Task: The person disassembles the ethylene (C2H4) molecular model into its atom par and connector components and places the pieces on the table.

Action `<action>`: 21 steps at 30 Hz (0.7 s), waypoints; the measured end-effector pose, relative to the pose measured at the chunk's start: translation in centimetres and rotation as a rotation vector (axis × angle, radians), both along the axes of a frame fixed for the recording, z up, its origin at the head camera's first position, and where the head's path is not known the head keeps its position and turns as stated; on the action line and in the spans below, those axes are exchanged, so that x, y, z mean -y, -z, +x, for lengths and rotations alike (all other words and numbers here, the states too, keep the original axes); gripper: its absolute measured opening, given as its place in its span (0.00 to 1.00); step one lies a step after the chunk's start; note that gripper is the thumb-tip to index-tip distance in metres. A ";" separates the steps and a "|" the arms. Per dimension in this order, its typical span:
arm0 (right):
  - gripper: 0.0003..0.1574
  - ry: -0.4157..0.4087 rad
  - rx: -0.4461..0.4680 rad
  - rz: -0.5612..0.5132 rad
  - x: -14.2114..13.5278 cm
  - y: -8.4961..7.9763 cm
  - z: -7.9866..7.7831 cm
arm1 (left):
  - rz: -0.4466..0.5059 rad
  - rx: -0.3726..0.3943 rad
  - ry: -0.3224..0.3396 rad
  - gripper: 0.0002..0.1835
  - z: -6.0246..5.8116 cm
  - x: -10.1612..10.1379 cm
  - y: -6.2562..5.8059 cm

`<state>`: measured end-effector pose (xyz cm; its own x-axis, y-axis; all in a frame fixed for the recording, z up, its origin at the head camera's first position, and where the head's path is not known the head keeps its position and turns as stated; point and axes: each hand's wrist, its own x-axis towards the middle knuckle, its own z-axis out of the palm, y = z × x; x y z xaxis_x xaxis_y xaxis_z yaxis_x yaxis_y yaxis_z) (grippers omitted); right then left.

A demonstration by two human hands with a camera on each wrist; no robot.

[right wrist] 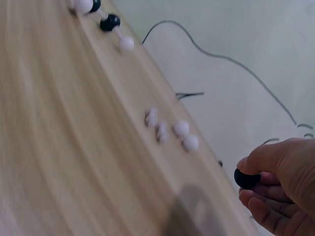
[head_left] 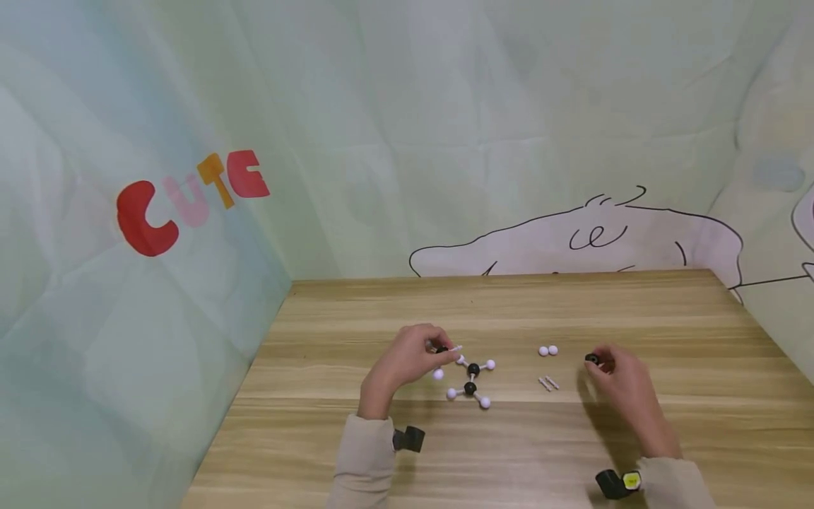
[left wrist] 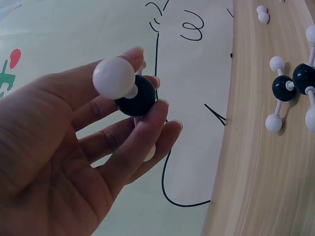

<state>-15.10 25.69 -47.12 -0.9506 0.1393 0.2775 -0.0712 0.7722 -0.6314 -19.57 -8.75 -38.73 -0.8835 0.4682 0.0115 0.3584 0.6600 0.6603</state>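
Note:
My left hand (head_left: 410,357) holds a small molecular model piece above the table, pinched between thumb and fingers. In the left wrist view its black ball (left wrist: 139,96) carries a white ball (left wrist: 113,78), and another white ball shows partly behind the fingers. Off to the right, my right hand (head_left: 626,382) pinches a loose black ball (right wrist: 247,178) between thumb and fingertips. Beside the left hand lies an assembled ball-and-stick model (head_left: 472,379) with two black balls joined by a link and white balls on its ends.
Two white balls (head_left: 547,350) sit side by side between the hands. Nearer me lie two small pale connector sticks (head_left: 549,384). The wooden table (head_left: 509,459) ends at a printed cloth backdrop (head_left: 483,127) at the back and left. Dark cameras are strapped to both wrists.

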 end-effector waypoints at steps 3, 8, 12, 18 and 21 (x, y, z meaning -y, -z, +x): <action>0.12 0.029 0.009 0.012 -0.7 0.8 0.1 | -0.001 -0.005 0.002 0.08 0.0 0.0 0.1; 0.12 0.059 0.052 0.030 -1.4 1.5 0.3 | -0.009 -0.016 0.009 0.08 0.0 -0.2 0.1; 0.13 0.069 0.078 0.033 -1.7 1.6 0.3 | -0.007 -0.023 0.018 0.08 0.0 -0.4 0.1; 0.15 0.085 0.126 0.036 -1.8 1.7 0.4 | -0.005 -0.030 0.035 0.09 0.0 -0.5 0.2; 0.16 0.095 0.157 0.030 -1.7 1.7 0.5 | -0.007 -0.033 0.040 0.09 -0.1 -0.7 0.2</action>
